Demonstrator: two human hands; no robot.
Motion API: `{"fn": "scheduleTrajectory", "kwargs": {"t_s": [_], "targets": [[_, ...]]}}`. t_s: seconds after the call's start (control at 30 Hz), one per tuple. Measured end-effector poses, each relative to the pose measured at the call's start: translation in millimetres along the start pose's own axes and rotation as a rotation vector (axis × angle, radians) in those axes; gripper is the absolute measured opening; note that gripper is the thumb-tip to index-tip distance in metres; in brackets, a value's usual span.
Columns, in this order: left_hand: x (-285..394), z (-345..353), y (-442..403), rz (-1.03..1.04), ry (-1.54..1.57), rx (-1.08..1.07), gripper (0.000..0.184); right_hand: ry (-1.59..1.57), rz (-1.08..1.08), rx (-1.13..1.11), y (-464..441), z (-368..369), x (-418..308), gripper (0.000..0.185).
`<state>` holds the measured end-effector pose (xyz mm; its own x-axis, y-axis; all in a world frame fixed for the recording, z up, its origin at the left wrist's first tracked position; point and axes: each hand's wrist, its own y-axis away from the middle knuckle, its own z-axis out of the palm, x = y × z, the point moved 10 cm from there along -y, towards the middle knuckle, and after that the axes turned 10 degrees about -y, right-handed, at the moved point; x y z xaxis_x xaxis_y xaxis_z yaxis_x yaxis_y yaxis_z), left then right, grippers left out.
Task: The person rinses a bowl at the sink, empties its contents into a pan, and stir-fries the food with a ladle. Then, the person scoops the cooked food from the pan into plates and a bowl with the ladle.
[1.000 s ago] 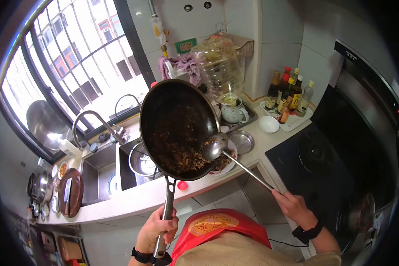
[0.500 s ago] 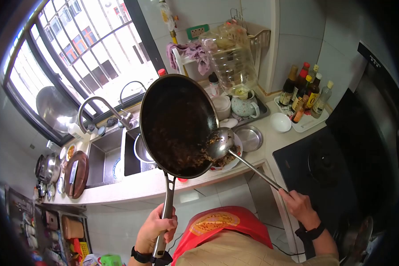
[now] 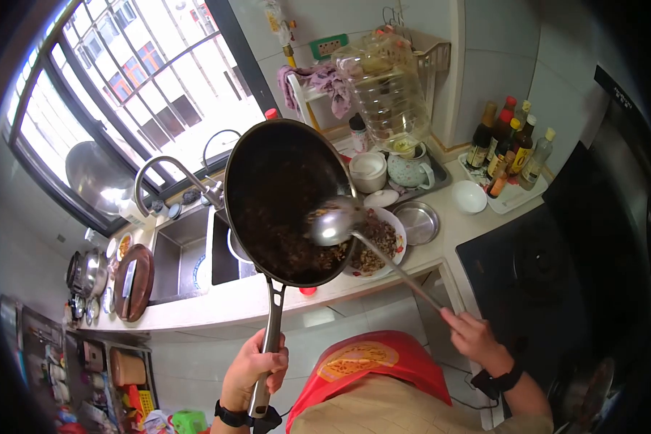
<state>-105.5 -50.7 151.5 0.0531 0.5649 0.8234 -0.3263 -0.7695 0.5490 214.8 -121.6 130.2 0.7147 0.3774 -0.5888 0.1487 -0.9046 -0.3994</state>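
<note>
My left hand (image 3: 257,367) is wrapped round the handle of a dark frying pan (image 3: 278,188), which is held up and tilted over the counter. Brown food bits cling to the lower part of its inside. With my right hand (image 3: 474,338) I grip the long handle of a steel ladle (image 3: 333,223). The ladle's bowl, slightly blurred, is inside the pan near its right side. Below the pan's right edge stands a white plate (image 3: 400,249) heaped with chopped brown food (image 3: 378,242); the pan hides part of it.
A metal dish (image 3: 417,223), a teapot (image 3: 409,172) and a white bowl (image 3: 469,197) stand on the counter. Sauce bottles (image 3: 515,148) fill a tray at the right, above a black cooktop (image 3: 510,267). Left are the sink (image 3: 177,253) and a cutting board (image 3: 139,293) with a knife.
The ladle has moved left, from over the plate at the pan's edge into the pan. More food on the plate shows now. My left hand still holds the pan tilted.
</note>
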Motion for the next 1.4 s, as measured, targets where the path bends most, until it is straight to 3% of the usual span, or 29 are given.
{"fn": "scheduleTrajectory", "kwargs": {"t_s": [0.13, 0.3, 0.57, 0.8, 1.07, 1.2, 1.4], "targets": [[4, 0, -1, 0.023, 0.035, -0.031, 0.026, -0.060, -0.185, -0.080, -9, 31, -20, 0.054], [6, 1, 0, 0.015, 0.139, -0.039, 0.023, 0.102, -0.165, -0.153, 4, 23, 4, 0.054], [7, -3, 7, -0.003, 0.088, -0.016, 0.025, 0.362, -0.149, -0.079, 21, -3, 33, 0.045], [12, -8, 13, 0.004, -0.034, 0.047, 0.025, 0.364, -0.068, 0.001, 40, -14, 47, 0.040], [19, -4, 19, 0.024, -0.005, 0.020, 0.024, -0.072, -0.144, 0.035, -19, 37, -5, 0.051], [17, -2, 19, 0.027, 0.043, -0.007, 0.024, -0.089, -0.216, -0.006, -13, 47, 1, 0.053], [17, -3, 24, 0.020, 0.084, 0.004, 0.023, 0.159, -0.130, -0.094, 22, 13, 30, 0.050]]}}
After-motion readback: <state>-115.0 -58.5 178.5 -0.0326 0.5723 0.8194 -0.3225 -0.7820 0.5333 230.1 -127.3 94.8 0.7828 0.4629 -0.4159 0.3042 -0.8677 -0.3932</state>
